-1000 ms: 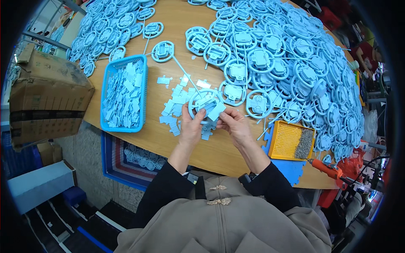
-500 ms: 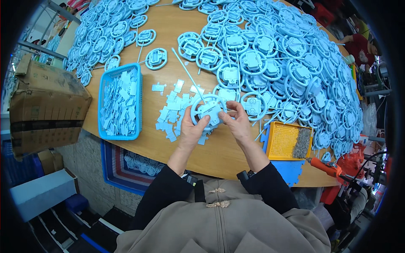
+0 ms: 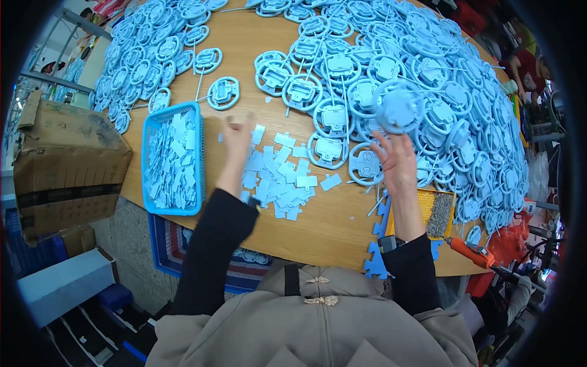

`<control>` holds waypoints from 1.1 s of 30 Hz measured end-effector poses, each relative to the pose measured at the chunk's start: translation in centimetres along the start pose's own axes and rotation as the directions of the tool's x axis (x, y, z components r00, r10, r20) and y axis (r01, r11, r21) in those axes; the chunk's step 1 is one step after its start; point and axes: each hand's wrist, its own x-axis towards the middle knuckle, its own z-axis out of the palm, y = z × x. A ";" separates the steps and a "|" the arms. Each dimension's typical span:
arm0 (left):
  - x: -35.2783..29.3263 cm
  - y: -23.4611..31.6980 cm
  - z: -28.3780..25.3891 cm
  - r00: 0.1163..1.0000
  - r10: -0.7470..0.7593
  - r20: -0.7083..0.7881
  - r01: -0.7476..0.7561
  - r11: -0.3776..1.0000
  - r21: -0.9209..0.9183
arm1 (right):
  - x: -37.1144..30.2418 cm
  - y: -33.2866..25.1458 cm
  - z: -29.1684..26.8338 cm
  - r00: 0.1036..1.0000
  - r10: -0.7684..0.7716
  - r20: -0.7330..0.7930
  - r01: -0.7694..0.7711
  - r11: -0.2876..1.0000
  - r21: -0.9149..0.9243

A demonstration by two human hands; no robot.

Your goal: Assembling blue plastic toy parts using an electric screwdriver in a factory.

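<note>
My right hand (image 3: 398, 162) reaches out with its fingers apart, just short of a light-blue ring-shaped part (image 3: 398, 109) smeared by motion over the near side of a large pile of such parts (image 3: 455, 125). Whether the fingertips still touch that part is hard to make out. Past the left edge of several loose flat light-blue plates (image 3: 284, 183) is my left hand (image 3: 236, 136), blurred, its fingers bent. Anything in it is hidden by the smear. Single ring-shaped parts with a flat box in the middle, such as one ring part (image 3: 329, 150), lie between the plates and the pile.
A blue basket (image 3: 200, 165) full of flat plates stands at the left, beside a cardboard box (image 3: 67, 153). Another pile of ring parts (image 3: 143, 67) lies far left. A yellow tray (image 3: 422, 229) with small grey pieces and an orange electric screwdriver (image 3: 469, 251) are at the right.
Both hands held one ring-shaped part over the plates. They have parted: the right moved right along with a ring-shaped part, the left moved left and farther away.
</note>
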 end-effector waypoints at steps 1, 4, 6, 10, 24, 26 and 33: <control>3.2 -0.5 -0.9 0.980 0.066 -0.189 -0.021 0.973 0.229 | -0.2 1.2 -0.8 0.989 0.100 0.111 -0.072 0.970 -0.232; 7.2 1.9 -0.6 0.952 -0.105 -0.287 0.205 0.915 0.348 | -2.4 4.9 -3.7 0.892 0.278 0.358 0.178 0.511 -0.841; 9.4 3.9 -0.8 0.915 -0.337 -0.219 0.385 0.892 0.237 | -4.4 6.2 -3.1 0.828 0.198 0.524 0.508 0.128 -0.852; 10.6 1.0 -0.2 0.946 -0.131 -0.297 0.222 0.928 0.300 | -5.1 8.2 -4.3 0.752 0.290 0.592 0.639 -0.102 -0.762; -9.0 4.7 -1.6 0.906 0.164 0.390 0.031 0.893 -0.449 | -4.4 5.0 4.5 0.757 -0.120 0.643 0.634 0.375 -0.676; -11.7 4.9 -1.3 0.856 0.118 0.503 0.194 0.829 -0.524 | -4.2 5.6 5.6 0.592 -0.216 0.776 0.799 0.283 -0.531; -15.9 5.9 -2.6 0.783 -0.007 0.621 0.464 0.672 -0.577 | -5.4 7.2 4.5 0.510 -0.232 0.828 0.859 0.171 -0.482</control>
